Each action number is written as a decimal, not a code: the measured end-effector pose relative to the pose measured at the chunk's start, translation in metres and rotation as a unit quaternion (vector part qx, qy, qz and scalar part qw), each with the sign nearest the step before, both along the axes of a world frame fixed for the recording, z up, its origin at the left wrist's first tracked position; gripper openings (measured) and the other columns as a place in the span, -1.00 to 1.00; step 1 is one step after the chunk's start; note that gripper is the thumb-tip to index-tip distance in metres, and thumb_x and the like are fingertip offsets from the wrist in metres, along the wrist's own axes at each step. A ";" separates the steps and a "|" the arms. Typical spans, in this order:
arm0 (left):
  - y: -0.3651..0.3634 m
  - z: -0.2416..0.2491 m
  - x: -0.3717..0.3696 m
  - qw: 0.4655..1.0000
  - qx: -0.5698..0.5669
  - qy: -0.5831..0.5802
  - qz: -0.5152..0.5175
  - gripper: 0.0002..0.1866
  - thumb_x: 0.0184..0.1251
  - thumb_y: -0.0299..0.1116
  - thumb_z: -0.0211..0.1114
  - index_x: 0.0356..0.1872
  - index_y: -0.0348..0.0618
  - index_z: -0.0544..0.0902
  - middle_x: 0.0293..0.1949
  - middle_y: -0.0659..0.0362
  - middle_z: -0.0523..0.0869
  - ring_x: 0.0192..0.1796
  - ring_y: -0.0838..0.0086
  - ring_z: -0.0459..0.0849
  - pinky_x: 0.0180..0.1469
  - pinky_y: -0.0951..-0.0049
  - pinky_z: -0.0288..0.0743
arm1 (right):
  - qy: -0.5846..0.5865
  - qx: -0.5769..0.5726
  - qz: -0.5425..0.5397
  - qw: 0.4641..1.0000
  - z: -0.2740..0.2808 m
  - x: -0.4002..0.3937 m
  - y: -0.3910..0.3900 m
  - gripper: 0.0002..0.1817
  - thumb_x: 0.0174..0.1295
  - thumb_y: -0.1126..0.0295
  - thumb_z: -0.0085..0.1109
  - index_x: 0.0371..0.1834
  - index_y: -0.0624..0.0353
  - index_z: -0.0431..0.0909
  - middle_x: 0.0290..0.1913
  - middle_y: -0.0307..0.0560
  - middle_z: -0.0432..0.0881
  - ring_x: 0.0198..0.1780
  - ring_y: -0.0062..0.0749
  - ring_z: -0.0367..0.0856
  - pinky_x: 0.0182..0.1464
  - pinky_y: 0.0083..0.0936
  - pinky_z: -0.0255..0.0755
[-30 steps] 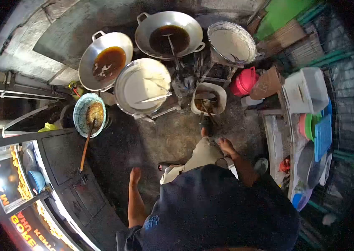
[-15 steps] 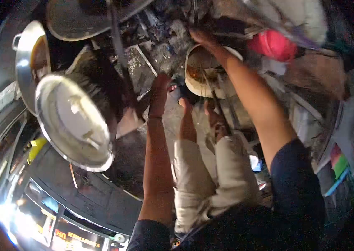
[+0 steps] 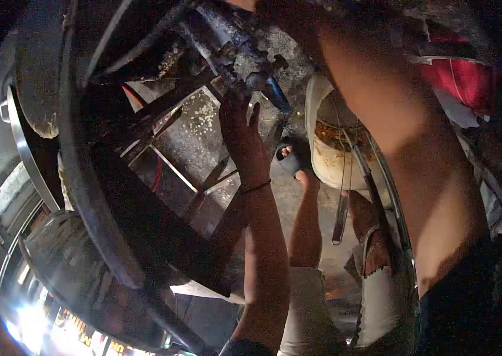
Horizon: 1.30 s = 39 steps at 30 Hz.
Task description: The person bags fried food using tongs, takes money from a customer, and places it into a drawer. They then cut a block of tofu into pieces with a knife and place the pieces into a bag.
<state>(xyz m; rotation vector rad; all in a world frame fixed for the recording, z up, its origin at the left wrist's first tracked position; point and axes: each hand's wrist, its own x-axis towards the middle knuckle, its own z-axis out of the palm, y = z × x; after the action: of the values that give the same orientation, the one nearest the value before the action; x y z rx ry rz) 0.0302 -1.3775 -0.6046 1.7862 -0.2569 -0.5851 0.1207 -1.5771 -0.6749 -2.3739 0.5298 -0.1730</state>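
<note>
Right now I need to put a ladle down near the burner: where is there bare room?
Bare floor shows between the left hand and the white bucket. A speckled patch shows through the stand's bars. Crowded: pipes above the hand; the bucket holds utensils; the right arm crosses over it.

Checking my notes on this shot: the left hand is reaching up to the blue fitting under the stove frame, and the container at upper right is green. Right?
Not quite. The head view shows the container is red, not green. The left hand does reach up toward the blue fitting under the stove frame.
</note>
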 end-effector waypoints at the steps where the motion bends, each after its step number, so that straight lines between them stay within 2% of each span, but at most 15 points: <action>1: 0.002 -0.001 0.000 0.995 0.051 -0.072 -0.037 -0.64 0.52 -0.30 -0.02 0.24 -0.19 0.42 0.22 0.03 0.47 0.31 0.22 0.42 0.35 0.25 0.32 | 0.010 -0.041 0.001 0.999 0.015 -0.011 0.023 -0.36 0.03 0.37 0.43 0.25 0.10 0.47 -0.28 -0.04 0.64 -0.36 -0.32 0.61 -0.29 -0.26 0.54; 2: 0.004 -0.004 0.001 0.982 0.098 -0.143 -0.073 -0.65 0.52 -0.28 -0.02 0.21 -0.18 0.45 0.21 0.03 0.49 0.31 0.20 0.42 0.36 0.26 0.30 | 0.027 -0.073 0.003 0.997 0.022 -0.022 0.042 -0.37 0.04 0.37 0.41 0.25 0.10 0.47 -0.27 -0.04 0.63 -0.35 -0.32 0.60 -0.27 -0.26 0.53; 3: 0.004 -0.006 0.001 0.982 0.094 -0.149 -0.071 -0.65 0.52 -0.28 -0.02 0.21 -0.18 0.45 0.21 0.03 0.49 0.31 0.21 0.42 0.35 0.26 0.30 | 0.043 -0.111 0.002 0.993 0.034 -0.033 0.069 -0.38 0.04 0.37 0.40 0.25 0.11 0.47 -0.26 -0.03 0.63 -0.33 -0.31 0.60 -0.25 -0.25 0.53; 6: 0.002 -0.007 0.002 0.995 0.043 -0.084 -0.029 -0.65 0.52 -0.28 -0.01 0.21 -0.19 0.45 0.20 0.03 0.49 0.30 0.21 0.43 0.35 0.26 0.31 | 0.091 -0.193 -0.009 0.977 0.066 -0.063 0.138 -0.40 0.06 0.38 0.36 0.25 0.13 0.46 -0.22 -0.02 0.62 -0.28 -0.30 0.59 -0.20 -0.25 0.51; 10: 0.001 -0.010 0.003 1.000 -0.003 -0.018 0.013 -0.65 0.51 -0.28 0.00 0.20 -0.20 0.45 0.19 0.03 0.50 0.29 0.23 0.44 0.34 0.26 0.32 | 0.135 -0.245 -0.022 0.960 0.067 -0.073 0.174 -0.42 0.09 0.38 0.31 0.24 0.16 0.45 -0.16 0.00 0.60 -0.22 -0.29 0.57 -0.14 -0.24 0.49; 18: 0.000 -0.011 0.010 0.995 -0.057 0.073 0.048 -0.65 0.50 -0.29 0.03 0.19 -0.23 0.45 0.17 0.03 0.51 0.27 0.25 0.46 0.32 0.27 0.35 | 0.183 -0.287 -0.036 0.940 0.065 -0.077 0.196 -0.46 0.14 0.39 0.21 0.24 0.22 0.43 -0.06 0.04 0.57 -0.08 -0.25 0.54 0.00 -0.22 0.45; 33: 0.006 -0.013 0.009 0.986 -0.078 0.130 0.064 -0.65 0.49 -0.31 0.07 0.18 -0.27 0.45 0.12 0.03 0.53 0.22 0.29 0.50 0.29 0.27 0.40 | 0.251 -0.316 -0.036 0.915 0.054 -0.081 0.215 -0.53 0.23 0.40 0.02 0.22 0.32 0.40 0.14 0.11 0.50 0.16 -0.19 0.49 0.25 -0.19 0.38; 34: 0.006 -0.013 0.010 0.986 -0.080 0.132 0.066 -0.65 0.49 -0.31 0.08 0.18 -0.27 0.45 0.12 0.03 0.53 0.22 0.29 0.51 0.29 0.28 0.41 | 0.251 -0.316 -0.035 0.914 0.054 -0.082 0.216 -0.53 0.23 0.40 0.02 0.22 0.32 0.40 0.14 0.11 0.50 0.16 -0.19 0.49 0.25 -0.19 0.38; 36: 0.006 -0.013 0.011 0.985 -0.081 0.135 0.068 -0.65 0.49 -0.31 0.08 0.18 -0.28 0.45 0.12 0.03 0.53 0.21 0.29 0.51 0.28 0.28 0.41 | 0.223 -0.310 -0.058 0.922 0.059 -0.082 0.212 -0.51 0.22 0.44 -0.01 0.21 0.45 0.37 0.15 0.17 0.48 0.22 -0.06 0.44 0.31 -0.13 0.33; 39: 0.005 -0.015 0.012 0.984 -0.086 0.140 0.072 -0.65 0.48 -0.31 0.09 0.17 -0.29 0.45 0.11 0.03 0.54 0.21 0.30 0.52 0.27 0.28 0.42 | 0.209 -0.305 -0.063 0.927 0.056 -0.081 0.202 -0.48 0.25 0.37 -0.02 0.23 0.48 0.32 -0.01 0.12 0.45 0.07 -0.09 0.42 0.24 -0.08 0.31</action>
<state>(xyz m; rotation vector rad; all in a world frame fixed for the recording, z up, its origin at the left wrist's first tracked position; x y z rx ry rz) 0.0417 -1.3727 -0.6197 1.5200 0.0160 -0.6810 0.0398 -1.3749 -0.6184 -3.0078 0.9407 0.1426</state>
